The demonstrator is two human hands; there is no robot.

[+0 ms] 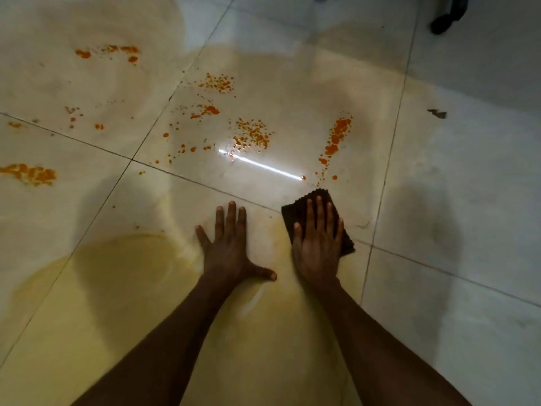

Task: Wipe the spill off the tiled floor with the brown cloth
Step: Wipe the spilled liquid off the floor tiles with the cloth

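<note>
Glossy pale tiled floor [456, 177], large square tiles with thin dark grout lines running diagonally through view; a bright white streak of light reflection [263, 165] sits on the sheen near centre. Orange spill [251, 133] lies scattered in clusters of droplets and thicker blobs across the upper-middle tiles: one elongated patch at right, fine speckled patches at centre, smeared patches toward the left edge. Nearer the camera, a thin yellowish smeared film [123, 259] covers the tiles with a curved outline, wet-looking. Brown cloth [295, 209], ribbed or waffle-textured with a scalloped far edge, lies flat on the floor just below the elongated orange patch, not touching it. Right hand [317, 244] rests palm-down on the cloth, fingers extended and close together, pressing flat rather than gripping; it hides most of the cloth. Left hand [231, 250] is spread wide and empty, palm flat on bare tile just beside the cloth, thumb pointing toward the right hand. Both bare forearms run off the bottom edge. Small dark scrap [437, 113] at right, too small to identify. Black curved object [448, 16] at top right, cut off by the frame.
</note>
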